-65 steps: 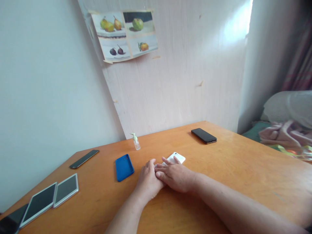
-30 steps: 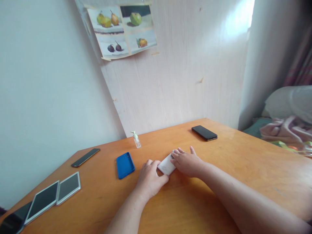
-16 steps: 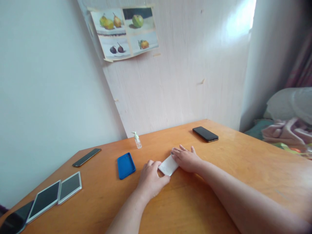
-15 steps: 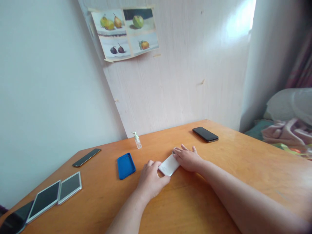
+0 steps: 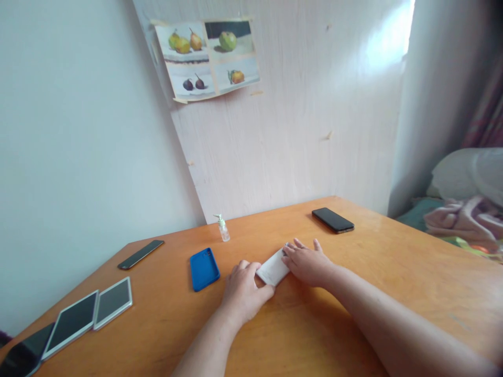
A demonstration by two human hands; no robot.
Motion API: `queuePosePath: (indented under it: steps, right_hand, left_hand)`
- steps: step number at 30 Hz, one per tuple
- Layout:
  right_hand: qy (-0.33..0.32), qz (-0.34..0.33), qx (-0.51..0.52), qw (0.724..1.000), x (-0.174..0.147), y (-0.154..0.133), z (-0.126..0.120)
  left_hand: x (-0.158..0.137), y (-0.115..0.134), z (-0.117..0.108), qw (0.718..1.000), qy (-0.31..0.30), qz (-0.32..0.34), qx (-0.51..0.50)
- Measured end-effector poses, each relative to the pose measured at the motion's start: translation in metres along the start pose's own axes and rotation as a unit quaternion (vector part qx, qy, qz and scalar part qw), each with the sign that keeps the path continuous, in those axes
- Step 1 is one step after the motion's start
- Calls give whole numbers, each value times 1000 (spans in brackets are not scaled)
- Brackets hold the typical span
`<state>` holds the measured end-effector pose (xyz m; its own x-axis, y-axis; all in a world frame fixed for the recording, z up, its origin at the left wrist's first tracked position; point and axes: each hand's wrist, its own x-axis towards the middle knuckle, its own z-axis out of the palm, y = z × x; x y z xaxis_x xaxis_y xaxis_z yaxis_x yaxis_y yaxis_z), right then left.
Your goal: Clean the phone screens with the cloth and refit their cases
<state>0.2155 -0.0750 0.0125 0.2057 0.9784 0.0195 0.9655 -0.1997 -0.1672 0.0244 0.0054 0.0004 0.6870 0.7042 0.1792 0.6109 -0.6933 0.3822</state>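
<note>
A white phone, flat and slim, lies on the wooden table between my hands. My left hand grips its near left end, thumb along the bottom edge and fingers at the upper corner. Over the far right end rests my right hand, palm down with the fingers stretched out and apart. A small dark spot shows beside its fingertips; the rest of that end is covered. Left of my left hand sits a blue phone case, open side up.
Behind the case stands a small clear pump bottle. A black phone lies at the back right. Along the left side are a dark slim phone, two white-framed devices and a dark glossy one.
My right hand has slid slightly right across the white phone's far end. My left hand keeps its grip. The whole view has shifted a little.
</note>
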Motion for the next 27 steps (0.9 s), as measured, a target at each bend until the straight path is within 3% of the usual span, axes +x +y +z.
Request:
queuePosePath:
  steps: [2,7,9,11,14,16,18,23,25,27]
  right_hand:
    - [1,-5,2,1000,-2,-3,0]
    - [8,-188,36,981,-22,-31,4]
    - [-1,-213,31,977,-24,-31,3]
    - [-7,-176,2,984,-19,-20,1]
    - [-7,-36,-39,999,-8,0,0]
    - [-6,20,-56,998,-5,3,0]
    - [-7,-7,-60,998,-11,-6,2]
    - [-13,-201,-3,979,-34,-39,4]
    - [-15,-200,-9,980,-33,-36,2]
    - [-11,-139,-38,989,-26,-23,0]
  left_hand:
    - [0,-2,0,1000,3,-1,-1]
    - [1,-5,-2,1000,4,-19,-8]
    - [1,-5,-3,1000,-4,-22,-9]
    - [2,-5,-4,1000,-5,-20,-6]
    - [2,-5,-3,1000,4,-15,-3]
    - [3,-6,-1,1000,11,-16,-5]
    - [3,-7,0,1000,16,-16,-9]
    - [2,-8,2,1000,25,-10,-12]
    - [2,-9,3,1000,28,-9,-12]
    - [3,-10,4,1000,27,-8,-14]
